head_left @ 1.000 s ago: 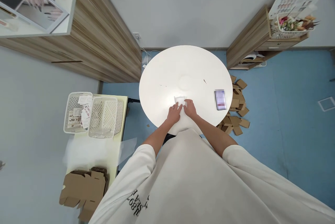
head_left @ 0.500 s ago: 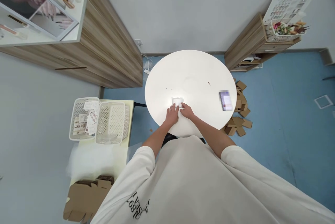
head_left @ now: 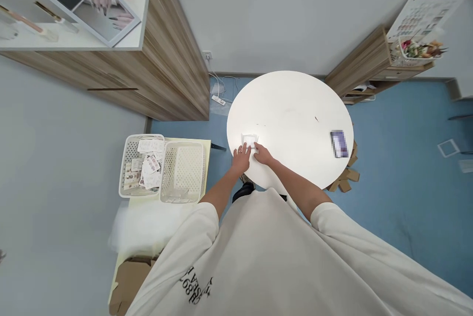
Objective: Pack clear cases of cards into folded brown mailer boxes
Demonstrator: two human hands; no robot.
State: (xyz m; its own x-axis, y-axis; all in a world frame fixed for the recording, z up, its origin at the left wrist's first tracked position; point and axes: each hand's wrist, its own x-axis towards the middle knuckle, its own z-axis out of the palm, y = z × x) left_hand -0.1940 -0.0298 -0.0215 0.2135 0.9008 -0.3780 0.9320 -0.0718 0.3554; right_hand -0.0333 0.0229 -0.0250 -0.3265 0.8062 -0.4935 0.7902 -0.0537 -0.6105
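Observation:
A small white, flat, roughly square packet (head_left: 250,140) lies on the round white table (head_left: 291,94), close to its near left edge. My left hand (head_left: 241,159) rests at the packet's near left side, fingers stretched and a little apart, a ring on one of them. The tips touch its near edge. At the near right corner, my right hand (head_left: 262,154) has its thumb and fingers closed on the packet's edge. What the packet contains cannot be made out.
A blurred purple, flat item (head_left: 339,143) lies at the table's right. On a side table to the left stand a white basket with paper cards (head_left: 144,163), another white basket (head_left: 184,171), a translucent sheet (head_left: 148,227) and folded cardboard boxes (head_left: 129,284). More cardboard (head_left: 345,178) lies beyond the table's right edge.
My view has shifted left, so the table sits further right in it. The packet and both hands are now nearer the table's left edge.

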